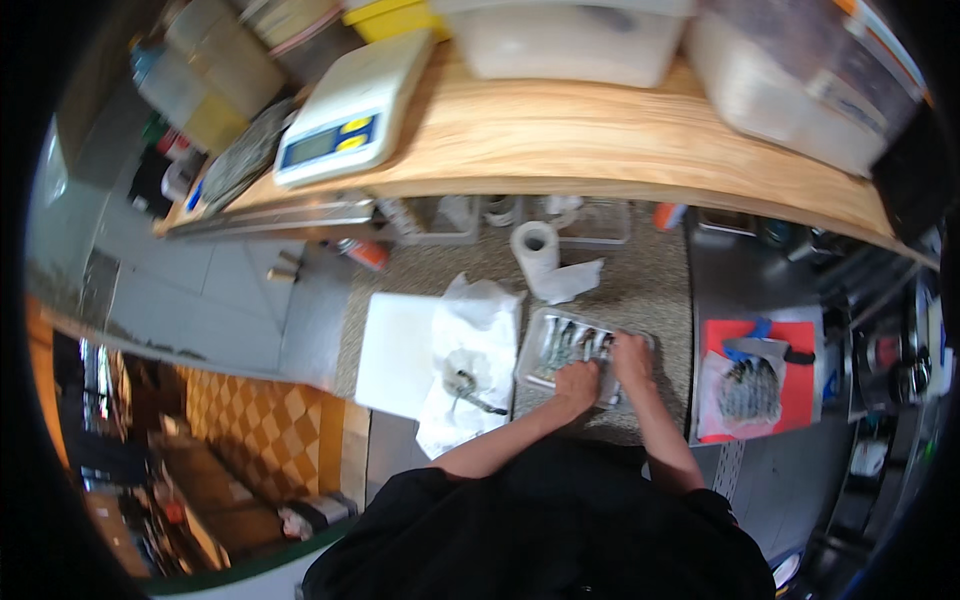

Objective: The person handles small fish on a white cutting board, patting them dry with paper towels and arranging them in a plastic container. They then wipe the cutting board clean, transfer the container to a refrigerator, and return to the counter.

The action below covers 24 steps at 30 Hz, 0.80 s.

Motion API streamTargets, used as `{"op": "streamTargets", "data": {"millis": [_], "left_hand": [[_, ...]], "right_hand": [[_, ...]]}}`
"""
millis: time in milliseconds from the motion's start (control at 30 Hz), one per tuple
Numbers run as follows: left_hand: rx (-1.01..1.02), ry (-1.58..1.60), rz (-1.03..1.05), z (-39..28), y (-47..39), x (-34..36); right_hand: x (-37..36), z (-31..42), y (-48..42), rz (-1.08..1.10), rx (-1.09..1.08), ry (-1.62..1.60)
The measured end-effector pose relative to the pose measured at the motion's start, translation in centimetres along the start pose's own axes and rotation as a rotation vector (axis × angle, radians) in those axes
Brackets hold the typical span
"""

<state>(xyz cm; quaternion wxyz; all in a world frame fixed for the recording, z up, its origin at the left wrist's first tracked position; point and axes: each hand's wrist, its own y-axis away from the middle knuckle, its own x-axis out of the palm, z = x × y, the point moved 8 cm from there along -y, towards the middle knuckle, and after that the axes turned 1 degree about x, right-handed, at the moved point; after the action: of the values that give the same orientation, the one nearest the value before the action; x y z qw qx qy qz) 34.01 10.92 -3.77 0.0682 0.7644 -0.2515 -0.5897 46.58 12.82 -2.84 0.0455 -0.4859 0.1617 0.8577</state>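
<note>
A clear plastic tray (pixel 531 352) lies before me on the speckled countertop. Inside it is a row of dark grey, striped pieces of seafood, which look like prawns (pixel 564 341). My left hand (pixel 577 386) reaches over the tray's near side, fingers bent down into it. At the tray's right end, my right hand (pixel 631 356) has its fingers lowered among the pieces. Blur and the backs of my hands hide what the fingertips touch. Left of the tray, one similar dark piece (pixel 480 401) rests on white paper (pixel 487 337) with a wet patch.
The paper overlaps a white cutting board (pixel 394 352). Behind the tray stands a paper towel roll (pixel 536 255). To the right, a red board (pixel 799 382) bears a knife (pixel 765 347) and a grey seafood pile (pixel 750 391). A wooden shelf (pixel 540 135) overhangs, carrying a scale (pixel 352 112).
</note>
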Motion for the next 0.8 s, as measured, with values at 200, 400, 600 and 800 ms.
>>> {"op": "streamTargets", "data": {"millis": [200, 400, 600, 800], "left_hand": [[0.048, 0.392, -0.244, 10.1, 6.6, -8.6], [-0.239, 0.159, -0.226, 22.1, 7.8, -7.9], [-0.273, 0.006, -0.226, 22.6, 7.0, -4.9], [-0.205, 0.523, -0.326, 25.9, 7.5, -4.9]], "right_hand": [[-1.5, 6.2, 4.4, -0.051, -0.265, -0.309], [9.5, 17.5, 9.9, 0.424, -0.833, -0.391], [15.1, 18.9, 10.3, 0.631, -0.689, 0.038], [14.4, 17.5, 9.5, 0.584, -0.638, -0.141]]}}
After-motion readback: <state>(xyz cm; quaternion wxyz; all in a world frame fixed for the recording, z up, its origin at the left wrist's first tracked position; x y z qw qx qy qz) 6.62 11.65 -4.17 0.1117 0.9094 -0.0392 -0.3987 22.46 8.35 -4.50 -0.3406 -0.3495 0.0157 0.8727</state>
